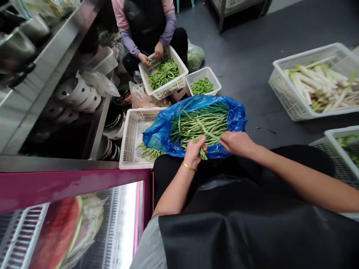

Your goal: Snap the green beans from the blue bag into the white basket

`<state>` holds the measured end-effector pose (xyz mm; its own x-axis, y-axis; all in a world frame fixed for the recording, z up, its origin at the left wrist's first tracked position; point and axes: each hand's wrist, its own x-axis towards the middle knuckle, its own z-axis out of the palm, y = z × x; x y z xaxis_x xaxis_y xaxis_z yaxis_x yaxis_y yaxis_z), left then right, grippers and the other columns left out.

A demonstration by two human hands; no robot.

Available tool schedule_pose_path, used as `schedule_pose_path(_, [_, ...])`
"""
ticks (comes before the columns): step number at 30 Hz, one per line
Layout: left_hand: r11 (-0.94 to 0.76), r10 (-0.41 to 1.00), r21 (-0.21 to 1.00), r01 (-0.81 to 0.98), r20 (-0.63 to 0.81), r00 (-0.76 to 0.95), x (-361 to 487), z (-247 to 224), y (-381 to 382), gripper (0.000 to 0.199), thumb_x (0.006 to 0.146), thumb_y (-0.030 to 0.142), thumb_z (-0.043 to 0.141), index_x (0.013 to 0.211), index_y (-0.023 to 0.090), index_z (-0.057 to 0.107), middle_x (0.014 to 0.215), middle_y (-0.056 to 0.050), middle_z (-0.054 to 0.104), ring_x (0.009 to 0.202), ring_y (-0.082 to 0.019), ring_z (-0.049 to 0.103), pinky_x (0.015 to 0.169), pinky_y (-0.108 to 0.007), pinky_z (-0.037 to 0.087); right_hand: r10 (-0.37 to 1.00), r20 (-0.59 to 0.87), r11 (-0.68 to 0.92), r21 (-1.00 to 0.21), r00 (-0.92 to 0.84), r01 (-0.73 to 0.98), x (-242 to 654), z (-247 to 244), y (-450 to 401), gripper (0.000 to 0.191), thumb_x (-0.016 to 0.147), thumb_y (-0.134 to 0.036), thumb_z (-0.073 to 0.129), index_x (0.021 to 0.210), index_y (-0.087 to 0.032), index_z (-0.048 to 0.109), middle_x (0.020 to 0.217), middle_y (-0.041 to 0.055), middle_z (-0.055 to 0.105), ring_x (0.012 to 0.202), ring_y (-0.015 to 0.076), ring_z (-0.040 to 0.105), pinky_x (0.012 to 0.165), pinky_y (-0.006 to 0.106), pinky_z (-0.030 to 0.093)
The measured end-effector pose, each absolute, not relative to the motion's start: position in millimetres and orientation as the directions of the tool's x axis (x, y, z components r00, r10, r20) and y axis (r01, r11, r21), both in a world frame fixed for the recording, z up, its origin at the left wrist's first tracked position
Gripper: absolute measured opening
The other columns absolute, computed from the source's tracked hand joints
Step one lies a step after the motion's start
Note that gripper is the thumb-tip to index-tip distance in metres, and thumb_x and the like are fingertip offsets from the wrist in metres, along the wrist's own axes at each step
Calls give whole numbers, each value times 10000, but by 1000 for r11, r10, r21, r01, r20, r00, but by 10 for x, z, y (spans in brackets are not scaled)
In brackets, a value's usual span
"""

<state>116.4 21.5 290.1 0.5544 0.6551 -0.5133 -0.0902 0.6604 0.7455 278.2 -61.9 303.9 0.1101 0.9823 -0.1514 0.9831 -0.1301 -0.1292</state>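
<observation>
A blue plastic bag [237, 114] lies open across my lap, filled with long green beans [200, 121]. My left hand [194, 151], with a gold bracelet at the wrist, is closed around a small bunch of bean pieces [203, 153] over the bag's near edge. To its right, my right hand [234, 142] has its fingers pinched together at the bag's near side; what they hold, if anything, is hidden. Left of the bag, a white basket [136, 130] holds some beans [151, 153], partly covered by the bag.
Opposite, a person [146, 22] handles green pods in a white basket [168, 89]. Beside it is a smaller basket [217, 85] of pods. At right stand a crate [303, 110] of pale stalks and a crate [340, 140] of greens. Steel shelving [64, 45] and a cooler [84, 185] border the left.
</observation>
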Motion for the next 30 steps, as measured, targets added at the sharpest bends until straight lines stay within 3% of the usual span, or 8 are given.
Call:
schedule_pose_path(6, [752, 528, 654, -86, -519, 673, 1229, 2787, -33, 433, 557, 405, 841, 789, 102, 636, 462, 88, 381, 397, -33, 367, 398, -183, 268, 960, 188, 250, -240, -207, 938, 2380, 3024, -1284, 320, 969, -256, 371, 776, -151, 603, 720, 66, 596, 608, 140, 534, 548, 267, 301])
schedule_pose_path(11, [754, 502, 646, -122, -445, 742, 1083, 2898, -122, 406, 611, 407, 816, 820, 101, 652, 469, 95, 334, 405, -25, 337, 411, -179, 266, 950, 246, 272, -351, -192, 896, 2323, 2956, -1355, 316, 965, -264, 371, 733, -156, 557, 704, 56, 563, 598, 132, 503, 564, 258, 318])
schedule_pose_path(14, [680, 551, 724, -113, -403, 731, 978, 2948, -204, 393, 641, 456, 783, 786, 118, 646, 456, 92, 338, 402, -34, 343, 426, -190, 286, 979, 138, 196, -472, -148, 859, 2335, 2965, -1340, 303, 944, -275, 385, 714, -160, 546, 715, 55, 560, 608, 136, 491, 575, 264, 321])
schedule_pose_path(19, [238, 655, 961, 138, -264, 708, 908, 2962, -412, 344, 678, 454, 748, 660, 141, 606, 475, 41, 501, 433, -50, 400, 447, -196, 298, 865, -446, -182, -705, -228, 686, 2412, 2951, -1196, 275, 796, -236, 527, 541, -180, 442, 517, -20, 438, 505, 110, 406, 525, 256, 301])
schedule_pose_path(22, [271, 667, 953, 138, -289, 687, 936, 2969, -427, 374, 677, 482, 733, 622, 150, 570, 450, 47, 479, 412, -50, 384, 432, -196, 290, 849, -458, -225, -764, -262, 605, 2436, 3110, -1192, 285, 736, -241, 577, 497, -179, 434, 480, -33, 404, 481, 101, 367, 512, 264, 279])
schedule_pose_path(24, [411, 698, 912, -1, -314, 643, 964, 2971, -385, 364, 678, 481, 731, 658, 151, 579, 443, 57, 453, 404, -52, 395, 440, -196, 312, 938, -298, -208, -892, -177, 400, 2436, 3303, -1264, 296, 769, -310, 581, 526, -181, 475, 502, -26, 438, 500, 107, 399, 518, 261, 309])
schedule_pose_path(28, [615, 694, 755, -228, -380, 612, 975, 2958, -295, 355, 661, 450, 757, 695, 150, 572, 451, 71, 400, 402, -47, 401, 446, -192, 327, 892, -22, -44, -998, 452, 39, 2509, 3547, -1456, 304, 833, -435, 562, 645, -197, 582, 566, 8, 541, 533, 129, 471, 548, 274, 394])
schedule_pose_path(30, [650, 640, 725, -229, -360, 679, 945, 2959, -277, 359, 667, 454, 750, 685, 148, 562, 460, 65, 397, 403, -49, 397, 447, -200, 330, 951, -132, -164, -982, 278, 93, 2599, 3484, -1503, 298, 775, -472, 641, 674, -192, 637, 571, 20, 581, 531, 141, 514, 537, 277, 410])
